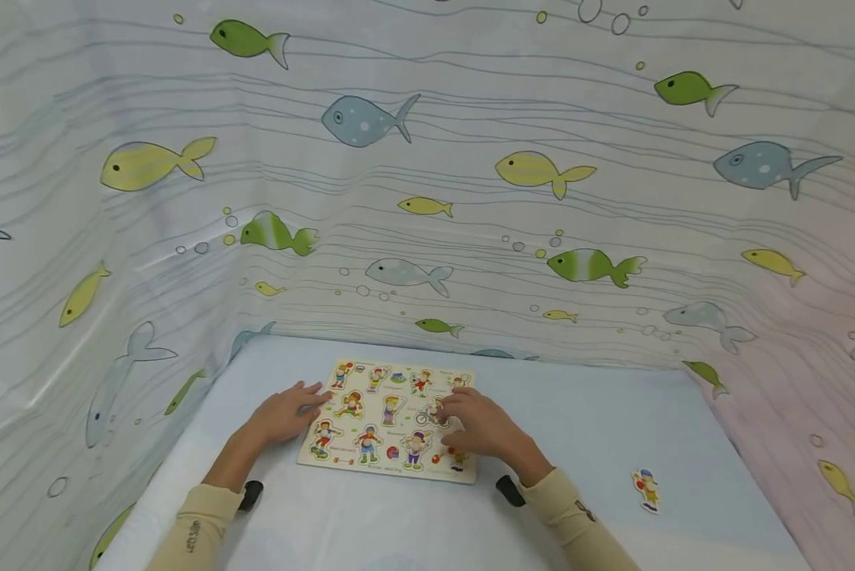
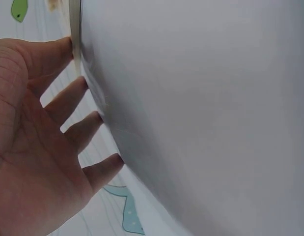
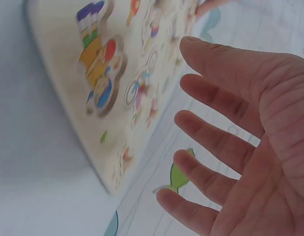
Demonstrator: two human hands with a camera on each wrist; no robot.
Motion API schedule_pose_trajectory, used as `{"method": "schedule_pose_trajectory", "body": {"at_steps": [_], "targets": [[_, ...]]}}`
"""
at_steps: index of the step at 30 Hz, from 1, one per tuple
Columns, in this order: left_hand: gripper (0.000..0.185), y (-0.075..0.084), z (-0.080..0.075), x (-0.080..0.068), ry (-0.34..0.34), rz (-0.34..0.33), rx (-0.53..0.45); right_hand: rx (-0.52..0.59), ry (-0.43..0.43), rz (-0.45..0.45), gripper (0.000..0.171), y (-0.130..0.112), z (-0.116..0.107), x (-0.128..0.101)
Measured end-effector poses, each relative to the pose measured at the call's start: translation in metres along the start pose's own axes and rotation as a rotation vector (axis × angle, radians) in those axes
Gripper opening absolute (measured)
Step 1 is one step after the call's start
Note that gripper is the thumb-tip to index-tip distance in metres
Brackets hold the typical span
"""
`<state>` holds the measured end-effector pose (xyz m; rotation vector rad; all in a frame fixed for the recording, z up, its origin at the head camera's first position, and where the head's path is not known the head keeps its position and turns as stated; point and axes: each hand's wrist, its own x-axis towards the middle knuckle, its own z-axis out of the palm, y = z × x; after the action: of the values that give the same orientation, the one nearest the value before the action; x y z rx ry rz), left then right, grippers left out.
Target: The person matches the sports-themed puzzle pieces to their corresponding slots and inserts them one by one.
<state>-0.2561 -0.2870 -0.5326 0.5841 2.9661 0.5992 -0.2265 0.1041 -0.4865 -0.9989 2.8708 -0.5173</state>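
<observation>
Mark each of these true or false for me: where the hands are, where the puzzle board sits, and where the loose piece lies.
1. The puzzle board lies flat on the pale blue table. True.
2. The left hand grips a puzzle piece lifted off the board. False: its fingers are straight and spread, resting at the board's left edge, holding nothing.
3. A loose puzzle piece lies on the table to the right of the board, apart from it. True.
4. The right hand rests on that loose piece. False: it is over the board's right side, well away from the piece.
5. The fish-patterned curtain surrounds the table on three sides. True.
</observation>
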Motion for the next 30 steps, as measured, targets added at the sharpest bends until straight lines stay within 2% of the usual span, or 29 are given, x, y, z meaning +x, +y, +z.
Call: {"method": "schedule_pose_trajectory", "body": {"at_steps": [9, 17, 26, 30], "targets": [[0.038, -0.002, 0.0, -0.001, -0.006, -0.013, -0.007, 0.002, 0.022, 0.053, 0.021, 0.025, -0.013, -0.032], [0.038, -0.003, -0.001, -0.001, 0.003, 0.006, -0.001, -0.003, 0.029, 0.133, 0.021, 0.046, -0.021, -0.059], [0.038, -0.004, -0.003, 0.0, 0.0, -0.004, -0.022, 0.007, 0.085, 0.145, 0.018, 0.071, -0.03, -0.09], [0.038, -0.004, -0.001, -0.001, -0.011, -0.005, -0.032, 0.02, 0.082, 0.18, 0.017, 0.082, -0.036, -0.105]]}}
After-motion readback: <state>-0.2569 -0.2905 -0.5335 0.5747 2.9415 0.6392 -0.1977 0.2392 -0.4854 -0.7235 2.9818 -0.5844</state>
